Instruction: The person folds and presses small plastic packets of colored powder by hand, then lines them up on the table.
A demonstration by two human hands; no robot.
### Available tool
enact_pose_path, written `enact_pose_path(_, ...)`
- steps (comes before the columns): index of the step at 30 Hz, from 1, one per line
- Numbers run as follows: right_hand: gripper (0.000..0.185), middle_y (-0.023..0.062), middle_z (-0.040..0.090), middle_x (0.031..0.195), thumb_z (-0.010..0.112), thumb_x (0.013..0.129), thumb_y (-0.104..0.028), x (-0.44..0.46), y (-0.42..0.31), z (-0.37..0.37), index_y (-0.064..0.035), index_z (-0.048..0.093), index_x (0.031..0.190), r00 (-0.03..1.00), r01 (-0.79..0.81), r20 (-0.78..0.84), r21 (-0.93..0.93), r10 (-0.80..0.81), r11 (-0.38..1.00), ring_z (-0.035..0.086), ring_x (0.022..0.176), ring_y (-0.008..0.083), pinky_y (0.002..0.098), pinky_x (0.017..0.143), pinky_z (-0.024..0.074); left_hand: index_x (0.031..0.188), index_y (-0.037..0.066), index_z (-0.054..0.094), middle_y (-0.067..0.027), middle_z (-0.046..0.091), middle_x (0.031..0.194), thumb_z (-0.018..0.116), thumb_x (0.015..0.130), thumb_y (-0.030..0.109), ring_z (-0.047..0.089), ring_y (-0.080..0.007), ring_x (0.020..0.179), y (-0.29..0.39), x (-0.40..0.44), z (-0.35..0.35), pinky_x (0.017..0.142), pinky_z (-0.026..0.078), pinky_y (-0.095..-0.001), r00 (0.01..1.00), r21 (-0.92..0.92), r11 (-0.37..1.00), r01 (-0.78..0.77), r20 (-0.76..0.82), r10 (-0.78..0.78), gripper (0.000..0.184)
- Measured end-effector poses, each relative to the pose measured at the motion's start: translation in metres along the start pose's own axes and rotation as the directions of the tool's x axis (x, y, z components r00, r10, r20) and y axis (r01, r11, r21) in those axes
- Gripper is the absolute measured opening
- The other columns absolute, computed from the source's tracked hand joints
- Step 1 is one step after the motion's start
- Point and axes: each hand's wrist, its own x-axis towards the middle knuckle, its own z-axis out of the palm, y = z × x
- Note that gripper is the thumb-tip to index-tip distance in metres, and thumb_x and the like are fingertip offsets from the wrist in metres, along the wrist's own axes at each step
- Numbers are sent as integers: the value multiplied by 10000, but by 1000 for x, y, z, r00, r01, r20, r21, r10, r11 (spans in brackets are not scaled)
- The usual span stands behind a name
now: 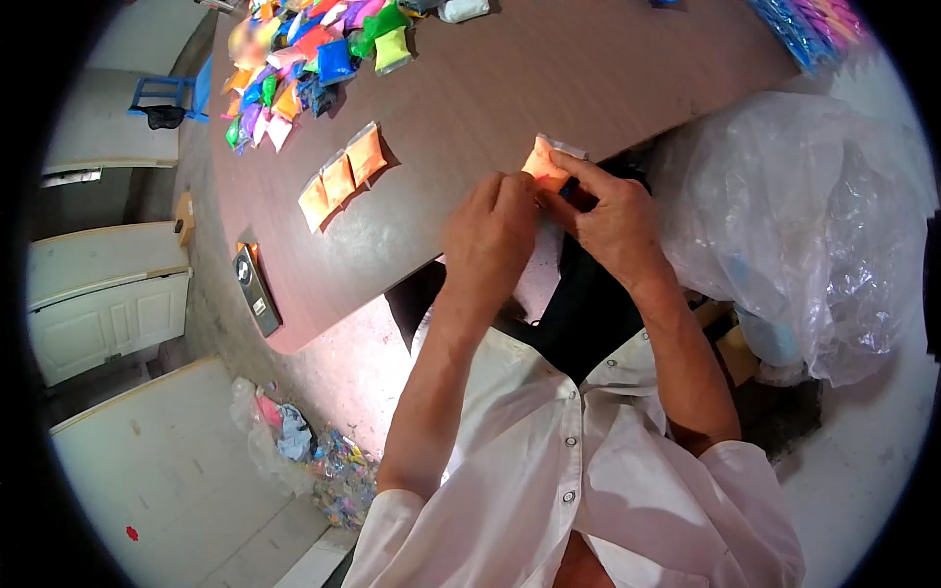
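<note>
Near the table's front edge, a small clear packet with orange filling (542, 167) is between my two hands. My right hand (618, 216) pinches it, the index finger lying over its upper right side and the thumb below. My left hand (490, 230) is closed at the packet's lower left edge, its fingertips largely hidden behind the knuckles. To the left, a row of three similar orange packets (339, 180) lies on the table, side by side and seemingly joined.
A pile of colourful packets (314, 54) covers the far left of the brown table (470, 88). A phone-like dark device (257, 291) lies at the left edge. Blue and pink bundles (809, 29) sit far right, above a large clear plastic bag (794, 225). Bagged scraps (338, 470) lie on the floor.
</note>
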Motion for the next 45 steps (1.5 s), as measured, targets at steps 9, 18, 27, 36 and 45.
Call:
enact_pose_path(9, 492, 116, 794, 978, 841, 902, -120, -2, -1, 0, -140, 707, 1375, 1000, 11, 9, 45, -11, 999, 747, 764, 180, 281, 736, 573, 982, 79, 708, -74, 713, 911, 748, 920, 85, 733, -276, 781, 0, 5, -3, 654, 591, -385, 997, 64, 995, -81, 21, 80, 74)
enact_pose_path(18, 470, 136, 801, 998, 838, 916, -245, 3, -10, -3, -111, 703, 1346, 997, -53, 52, 26, 52, 998, 797, 897, 293, 355, 787, 626, 977, 71, 707, -67, 696, 880, 756, 913, 84, 729, -270, 782, -8, 24, -2, 659, 586, -378, 994, 143, 985, -97, 63, 88, 82)
enact_pose_path(27, 445, 125, 796, 972, 853, 874, -135, 0, -6, 2, -86, 719, 1296, 999, -49, 3, 72, 49, 996, 778, 812, 205, 300, 753, 585, 974, 69, 719, -91, 721, 911, 747, 914, 78, 735, -293, 802, -14, 19, -6, 703, 589, -388, 997, 11, 997, -73, 33, 73, 67)
enact_pose_path(36, 443, 148, 783, 1051, 843, 875, -227, -1, -4, 2, -119, 718, 1286, 995, -104, 4, 85, 104, 991, 773, 950, 334, 370, 801, 615, 968, 69, 712, -92, 715, 899, 754, 895, 48, 727, -304, 790, -19, 29, -10, 682, 581, -384, 989, -61, 990, -130, 58, 134, 87)
enact_pose_path(45, 432, 149, 783, 1042, 834, 877, -206, 3, -8, 1, -109, 719, 1282, 992, -125, 42, 90, 121, 988, 777, 941, 326, 374, 795, 615, 952, 66, 702, -86, 705, 884, 771, 856, 24, 723, -297, 805, -21, 41, -18, 693, 584, -387, 977, -15, 983, -183, 107, 184, 126)
